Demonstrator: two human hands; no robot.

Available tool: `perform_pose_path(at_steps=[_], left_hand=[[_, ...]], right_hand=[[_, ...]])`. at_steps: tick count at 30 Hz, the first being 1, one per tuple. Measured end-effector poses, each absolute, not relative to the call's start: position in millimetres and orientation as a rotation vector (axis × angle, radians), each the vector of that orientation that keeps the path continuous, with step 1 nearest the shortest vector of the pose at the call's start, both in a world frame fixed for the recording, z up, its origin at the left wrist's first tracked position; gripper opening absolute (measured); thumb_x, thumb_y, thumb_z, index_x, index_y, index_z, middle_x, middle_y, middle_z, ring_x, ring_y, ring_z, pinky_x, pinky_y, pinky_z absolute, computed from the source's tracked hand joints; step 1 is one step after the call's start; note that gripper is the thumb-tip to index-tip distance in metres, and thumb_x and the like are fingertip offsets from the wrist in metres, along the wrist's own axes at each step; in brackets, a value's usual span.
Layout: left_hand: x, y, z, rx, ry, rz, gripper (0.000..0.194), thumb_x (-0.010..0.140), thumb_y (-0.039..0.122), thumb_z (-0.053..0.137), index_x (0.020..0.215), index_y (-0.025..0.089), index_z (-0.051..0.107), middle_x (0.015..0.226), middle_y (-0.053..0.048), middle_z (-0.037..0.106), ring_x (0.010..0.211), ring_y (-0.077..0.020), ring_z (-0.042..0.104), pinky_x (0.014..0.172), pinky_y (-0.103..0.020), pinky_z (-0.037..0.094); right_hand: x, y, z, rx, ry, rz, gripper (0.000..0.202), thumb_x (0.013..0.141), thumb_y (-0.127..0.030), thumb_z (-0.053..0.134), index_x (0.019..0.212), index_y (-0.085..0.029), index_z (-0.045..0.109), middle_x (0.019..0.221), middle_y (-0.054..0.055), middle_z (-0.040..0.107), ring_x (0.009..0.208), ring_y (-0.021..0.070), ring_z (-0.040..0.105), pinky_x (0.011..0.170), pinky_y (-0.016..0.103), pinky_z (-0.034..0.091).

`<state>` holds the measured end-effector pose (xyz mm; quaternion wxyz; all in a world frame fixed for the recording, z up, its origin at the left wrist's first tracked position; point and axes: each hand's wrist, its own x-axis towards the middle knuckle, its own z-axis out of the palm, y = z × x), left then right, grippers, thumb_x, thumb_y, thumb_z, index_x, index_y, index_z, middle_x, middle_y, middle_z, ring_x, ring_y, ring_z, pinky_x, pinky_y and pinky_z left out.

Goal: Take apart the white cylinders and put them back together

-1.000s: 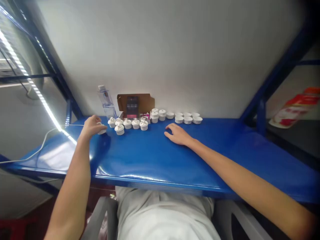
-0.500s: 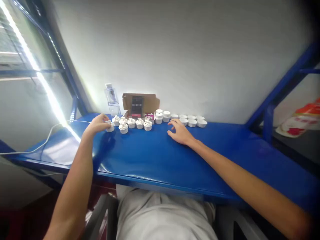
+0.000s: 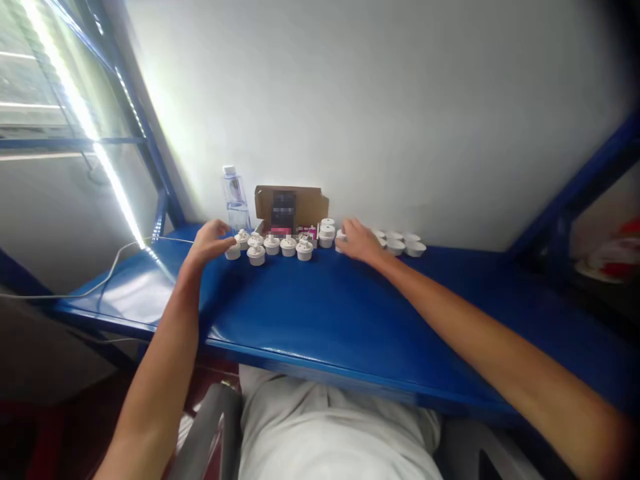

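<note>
The left hand [image 3: 213,241] is sitting beside the leftmost white cup [image 3: 233,253], its thumb and fingers standing apart, with the thumb tip overlapping the cup's top; whether it is touching cannot be told. The right hand [image 3: 361,240] is bending its fingers over another white cup [image 3: 341,244], and whether they are clamped on it cannot be told. Between the hands, white cups with raised tops [image 3: 257,256] are standing on the blue surface [image 3: 300,307], before a clear bottle [image 3: 236,207] and an open cardboard box [image 3: 311,203]. Shallow white cups [image 3: 415,249] are standing right of the right hand.
</note>
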<state>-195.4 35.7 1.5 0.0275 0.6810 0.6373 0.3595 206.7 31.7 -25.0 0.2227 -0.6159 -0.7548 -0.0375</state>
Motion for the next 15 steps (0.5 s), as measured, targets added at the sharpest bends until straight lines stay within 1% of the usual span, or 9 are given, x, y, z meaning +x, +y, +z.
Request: perform_pose_path(at_steps=[2, 4, 5, 7, 9, 10, 12, 13, 15], left_hand=[[-176.1, 27.9, 6.4, 2.217, 1.901, 1.315, 0.026, 0.073, 0.034, 0.066, 0.093, 0.018, 0.062, 0.1, -0.007, 0.068, 0.098, -0.0243, 0.063, 0.09, -0.036, 0.05], [-145.6, 12.6, 11.5, 2.342, 1.728, 1.464, 0.02, 0.081, 0.036, 0.061, 0.09, 0.018, 0.061, 0.098, -0.007, 0.067, 0.096, -0.0233, 0.063, 0.091, -0.036, 0.049], [-126.8, 2.8, 13.3, 2.419, 1.611, 1.462, 0.019, 0.085, 0.038, 0.059, 0.089, 0.019, 0.06, 0.097, -0.007, 0.067, 0.095, -0.0229, 0.062, 0.089, -0.035, 0.049], [-85.0, -17.6, 14.3, 2.58, 1.349, 1.327, 0.021, 0.089, 0.041, 0.057, 0.09, 0.02, 0.059, 0.096, -0.007, 0.067, 0.093, -0.0226, 0.063, 0.087, -0.035, 0.048], [-42.5, -33.7, 11.3, 2.729, 1.066, 1.021, 0.025, 0.089, 0.045, 0.059, 0.097, 0.021, 0.059, 0.101, -0.008, 0.068, 0.093, -0.0235, 0.064, 0.084, -0.034, 0.048], [-22.8, -38.5, 8.6, 2.767, 0.963, 0.872, 0.03, 0.087, 0.047, 0.061, 0.102, 0.022, 0.059, 0.102, -0.009, 0.068, 0.094, -0.0247, 0.064, 0.083, -0.034, 0.048], [10.8, -40.9, 1.7, 2.784, 0.889, 0.725, 0.04, 0.085, 0.053, 0.065, 0.108, 0.021, 0.058, 0.097, -0.01, 0.069, 0.09, -0.0268, 0.066, 0.075, -0.034, 0.046], [23.9, -39.1, -1.9, 2.78, 0.901, 0.714, 0.042, 0.085, 0.055, 0.064, 0.109, 0.021, 0.057, 0.094, -0.011, 0.069, 0.087, -0.0272, 0.066, 0.071, -0.034, 0.045], [41.6, -32.3, -8.2, 2.794, 0.883, 0.71, 0.043, 0.089, 0.058, 0.058, 0.11, 0.021, 0.056, 0.092, -0.011, 0.069, 0.085, -0.0278, 0.066, 0.07, -0.035, 0.044]], right_hand=[[206.2, 13.8, -24.8, -1.692, -2.049, -0.087, 0.025, 0.089, -0.037, 0.058, 0.105, -0.019, 0.058, 0.114, 0.015, 0.061, 0.095, 0.0309, 0.063, 0.082, 0.041, 0.048], [207.3, -5.2, -26.8, -1.661, -2.007, -0.002, 0.029, 0.084, -0.043, 0.063, 0.102, -0.021, 0.058, 0.108, 0.011, 0.064, 0.09, 0.0277, 0.063, 0.078, 0.037, 0.049], [208.1, -13.8, -28.3, -1.626, -1.993, 0.056, 0.03, 0.082, -0.046, 0.066, 0.098, -0.022, 0.06, 0.104, 0.009, 0.066, 0.09, 0.0265, 0.063, 0.077, 0.036, 0.049], [209.7, -27.2, -31.4, -1.562, -1.95, 0.193, 0.027, 0.083, -0.049, 0.064, 0.083, -0.022, 0.061, 0.089, 0.006, 0.068, 0.086, 0.0243, 0.063, 0.074, 0.033, 0.048], [210.9, -34.7, -33.6, -1.521, -1.832, 0.429, 0.037, 0.088, -0.053, 0.056, 0.068, -0.022, 0.058, 0.069, 0.004, 0.064, 0.072, 0.0217, 0.062, 0.066, 0.031, 0.048], [211.4, -36.5, -34.2, -1.501, -1.731, 0.579, 0.043, 0.091, -0.055, 0.05, 0.063, -0.022, 0.055, 0.06, 0.003, 0.06, 0.064, 0.0202, 0.059, 0.06, 0.031, 0.047], [213.4, -37.1, -34.8, -1.435, -1.501, 0.884, 0.049, 0.094, -0.059, 0.041, 0.063, -0.023, 0.053, 0.052, 0.002, 0.053, 0.049, 0.0166, 0.051, 0.047, 0.029, 0.042], [214.9, -36.3, -34.9, -1.396, -1.404, 1.025, 0.05, 0.095, -0.06, 0.039, 0.064, -0.023, 0.052, 0.05, 0.001, 0.051, 0.044, 0.0146, 0.045, 0.042, 0.027, 0.038], [218.5, -34.0, -34.8, -1.364, -1.285, 1.269, 0.052, 0.094, -0.065, 0.038, 0.065, -0.023, 0.05, 0.047, -0.002, 0.046, 0.037, 0.0109, 0.033, 0.036, 0.024, 0.027]])
